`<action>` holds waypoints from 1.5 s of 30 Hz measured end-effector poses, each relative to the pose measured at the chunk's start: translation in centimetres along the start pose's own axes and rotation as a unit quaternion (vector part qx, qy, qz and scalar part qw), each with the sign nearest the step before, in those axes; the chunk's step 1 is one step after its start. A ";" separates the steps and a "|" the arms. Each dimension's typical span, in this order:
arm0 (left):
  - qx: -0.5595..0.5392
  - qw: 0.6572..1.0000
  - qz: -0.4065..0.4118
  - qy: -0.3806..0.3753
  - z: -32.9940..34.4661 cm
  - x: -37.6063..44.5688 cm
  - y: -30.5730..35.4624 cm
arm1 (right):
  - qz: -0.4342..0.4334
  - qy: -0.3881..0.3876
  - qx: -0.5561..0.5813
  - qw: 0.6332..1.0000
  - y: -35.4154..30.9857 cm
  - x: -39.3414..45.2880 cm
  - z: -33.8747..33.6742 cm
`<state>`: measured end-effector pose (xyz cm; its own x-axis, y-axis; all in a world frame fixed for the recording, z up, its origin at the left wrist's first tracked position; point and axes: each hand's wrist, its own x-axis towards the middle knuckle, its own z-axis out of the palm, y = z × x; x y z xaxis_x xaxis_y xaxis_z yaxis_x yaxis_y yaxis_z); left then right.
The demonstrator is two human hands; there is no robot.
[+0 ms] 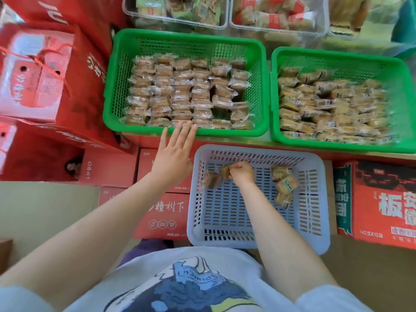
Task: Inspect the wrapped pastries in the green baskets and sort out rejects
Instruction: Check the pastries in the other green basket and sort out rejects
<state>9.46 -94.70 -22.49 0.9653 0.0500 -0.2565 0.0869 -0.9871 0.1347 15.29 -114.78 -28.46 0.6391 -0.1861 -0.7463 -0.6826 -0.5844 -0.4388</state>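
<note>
Two green baskets hold several wrapped pastries: the left green basket (112, 109) has them in neat rows (186, 93), the right green basket (273, 97) in a loose pile (326, 106). In front stands a pale blue basket (315, 158). My right hand (242, 173) is inside it, fingers curled round a wrapped pastry (226, 171), beside another pastry (212, 180) on the basket floor. Three more wrapped pastries (284, 188) lie at its right side. My left hand (174, 154) is flat with straight fingers, its fingertips over the near rim of the left green basket.
Red cartons (45, 75) are stacked to the left, with more red boxes (162, 212) under and beside the blue basket. A red and green carton (378, 199) stands at the right. Two clear bins (180, 21) of wrapped goods sit behind the green baskets.
</note>
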 end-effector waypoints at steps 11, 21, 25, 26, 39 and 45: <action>0.010 0.999 -0.029 -0.022 0.4 0.6 0.4 | -0.335 -0.003 0.048 0.941 -8.9 -5.5 -7.1; -0.008 0.999 -0.023 -0.031 0.2 0.7 0.2 | -0.308 0.068 -0.384 0.868 -14.0 0.7 -3.9; -0.010 0.999 -0.018 -0.037 -0.2 0.7 0.2 | -0.249 0.062 -0.368 0.894 -14.4 0.8 -3.4; -0.013 0.999 -0.016 -0.038 -0.3 0.6 0.2 | -0.238 0.057 -0.364 0.898 -14.5 0.7 -3.4; -0.007 0.998 -0.001 -0.059 -0.8 0.6 -0.2 | -0.168 -0.072 -0.159 0.970 -15.6 -1.1 -6.3; -0.023 0.998 -0.001 -0.063 -1.2 0.6 -0.3 | -0.187 -0.055 0.011 0.981 -15.0 -3.6 -7.9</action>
<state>10.34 -94.21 -21.53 0.9267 0.0286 -0.3746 0.1017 -0.9790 0.1767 26.02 -111.60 -15.21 0.8054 0.1249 -0.5795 -0.4157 -0.5780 -0.7023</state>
